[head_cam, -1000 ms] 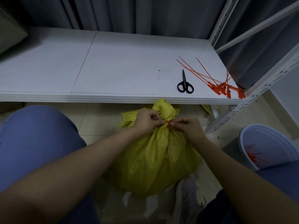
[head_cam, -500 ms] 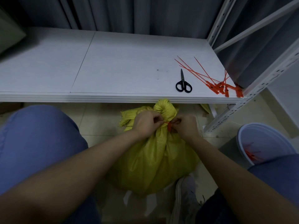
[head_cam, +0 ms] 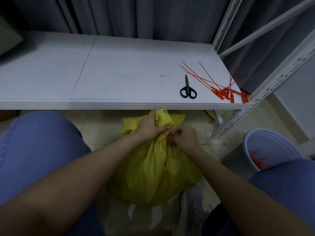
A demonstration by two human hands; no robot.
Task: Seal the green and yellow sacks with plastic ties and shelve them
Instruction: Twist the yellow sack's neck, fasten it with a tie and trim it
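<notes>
A full yellow sack (head_cam: 153, 171) stands on the floor between my knees, its mouth twisted into a bunch just below the shelf edge. My left hand (head_cam: 150, 126) grips the gathered neck from the left. My right hand (head_cam: 185, 137) pinches an orange plastic tie (head_cam: 168, 138) that wraps the neck; only a short piece of the tie shows between my hands. Several spare orange ties (head_cam: 225, 91) lie on the white shelf (head_cam: 119, 74) at its right end. No green sack is plainly in view.
Black scissors (head_cam: 188, 90) lie on the shelf left of the spare ties. A white bucket (head_cam: 269, 147) with orange offcuts stands on the floor at right. The perforated shelf upright (head_cam: 265, 92) slants down beside it. My shoe (head_cam: 192, 205) is under the sack.
My left hand has slid higher up the bunched neck and my right hand has dropped slightly with the tie. The sack top sits closer under the shelf edge.
</notes>
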